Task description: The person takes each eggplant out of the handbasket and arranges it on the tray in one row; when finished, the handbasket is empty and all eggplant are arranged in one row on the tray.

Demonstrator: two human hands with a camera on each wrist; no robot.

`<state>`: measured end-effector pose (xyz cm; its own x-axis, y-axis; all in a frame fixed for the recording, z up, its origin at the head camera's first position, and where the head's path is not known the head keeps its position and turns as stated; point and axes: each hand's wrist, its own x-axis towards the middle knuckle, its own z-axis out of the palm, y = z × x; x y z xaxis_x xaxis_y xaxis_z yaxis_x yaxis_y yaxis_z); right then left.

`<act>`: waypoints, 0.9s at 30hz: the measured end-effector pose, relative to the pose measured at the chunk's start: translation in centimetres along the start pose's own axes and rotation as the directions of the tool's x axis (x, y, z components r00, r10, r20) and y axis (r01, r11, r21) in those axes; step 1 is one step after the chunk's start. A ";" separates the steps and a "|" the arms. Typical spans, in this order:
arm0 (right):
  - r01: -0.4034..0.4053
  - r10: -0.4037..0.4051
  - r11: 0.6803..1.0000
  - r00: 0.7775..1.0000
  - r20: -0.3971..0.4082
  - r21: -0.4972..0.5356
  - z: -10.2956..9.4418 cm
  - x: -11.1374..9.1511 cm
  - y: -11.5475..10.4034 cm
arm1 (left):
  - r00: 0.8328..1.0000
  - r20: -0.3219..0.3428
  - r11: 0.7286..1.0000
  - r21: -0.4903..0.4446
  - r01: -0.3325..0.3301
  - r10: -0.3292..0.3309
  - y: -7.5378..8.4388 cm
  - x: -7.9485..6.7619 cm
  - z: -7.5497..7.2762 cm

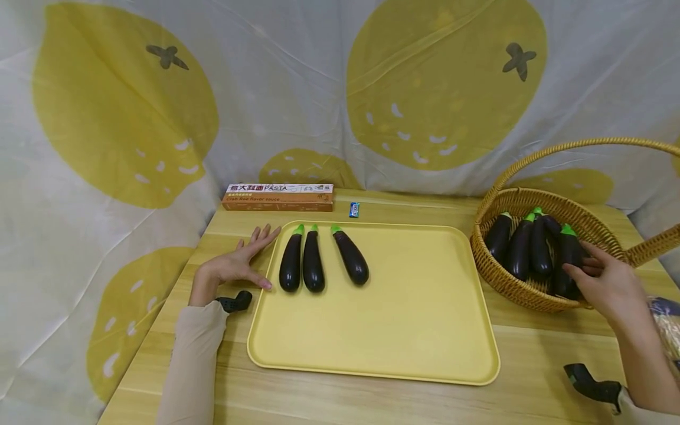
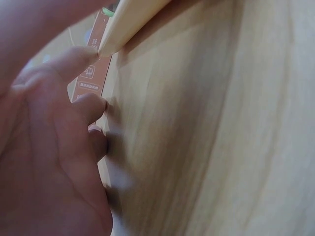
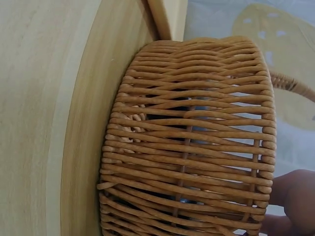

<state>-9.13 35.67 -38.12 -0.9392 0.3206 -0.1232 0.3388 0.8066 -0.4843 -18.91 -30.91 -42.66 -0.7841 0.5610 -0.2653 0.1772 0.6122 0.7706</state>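
In the head view, several dark eggplants with green stems lie in a wicker basket (image 1: pixel 502 286) at the right. My right hand (image 1: pixel 616 286) reaches over its near right rim and grips the rightmost eggplant (image 1: pixel 569 254), thumb on one side and fingers on the other. The right wrist view shows mostly the woven wall (image 3: pixel 197 142), so the grip is hidden there. Three eggplants, among them a slanted one (image 1: pixel 352 258), lie on a yellow tray (image 1: pixel 414 319). My left hand (image 1: pixel 236 264) spreads its fingers along the tray's left edge, thumb and a fingertip touching the rim.
A pasta box (image 1: pixel 277 198) stands behind the tray, with a small blue packet (image 1: pixel 354 209) right of it. The basket's tall handle (image 1: pixel 574 144) arches above it. A lemon-print cloth (image 1: pixel 297 88) hangs behind the wooden table (image 1: pixel 372 401). A shiny package (image 1: pixel 666 324) sits at the right edge.
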 end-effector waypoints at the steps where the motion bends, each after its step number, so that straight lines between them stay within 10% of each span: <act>1: 0.008 -0.008 1.000 1.000 -0.001 0.001 0.1 0.1 0.0 | 1.000 -0.001 1.000 0.001 -0.002 0.002 0.0 0.0 0.0; 27: 0.132 -0.132 0.991 0.991 0.013 -0.008 0.2 2.1 0.6 | 1.000 0.000 1.000 -0.013 -0.014 0.014 0.0 0.0 0.1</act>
<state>-10.89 36.73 -38.89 -0.9763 0.2048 -0.0694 0.2122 0.8456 -0.4897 -18.90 -30.87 -42.77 -0.7813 0.5700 -0.2544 0.1807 0.5966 0.7819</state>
